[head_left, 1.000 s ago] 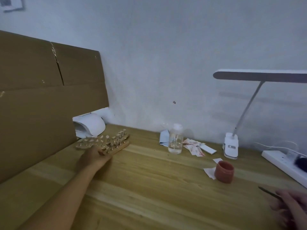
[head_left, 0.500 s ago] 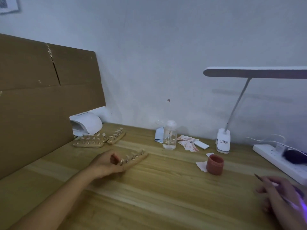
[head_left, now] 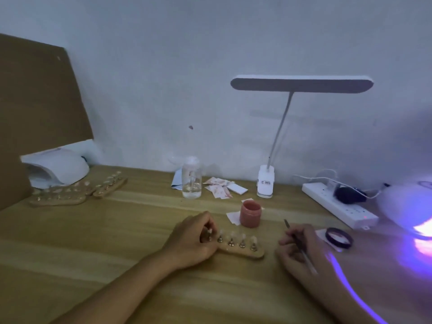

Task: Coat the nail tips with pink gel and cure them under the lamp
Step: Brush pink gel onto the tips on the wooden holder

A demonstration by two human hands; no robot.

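Head view, left hand [head_left: 194, 239] gripping the end of a wooden strip [head_left: 244, 251] of nail tips [head_left: 243, 237], right hand [head_left: 295, 251] pinching a thin brush [head_left: 304, 253], pink jar [head_left: 250, 213] just behind

Nail strip [head_left: 243, 248] front-ctr on table [head_left: 117, 230], jar [head_left: 250, 214] just behind, lid [head_left: 339, 237] to R, bottle [head_left: 191, 180] further back

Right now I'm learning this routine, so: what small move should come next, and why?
Probably dip the brush held in the right hand into the pink gel jar: the left hand grips the wooden holder, and its nail tips look pale, uncoated.
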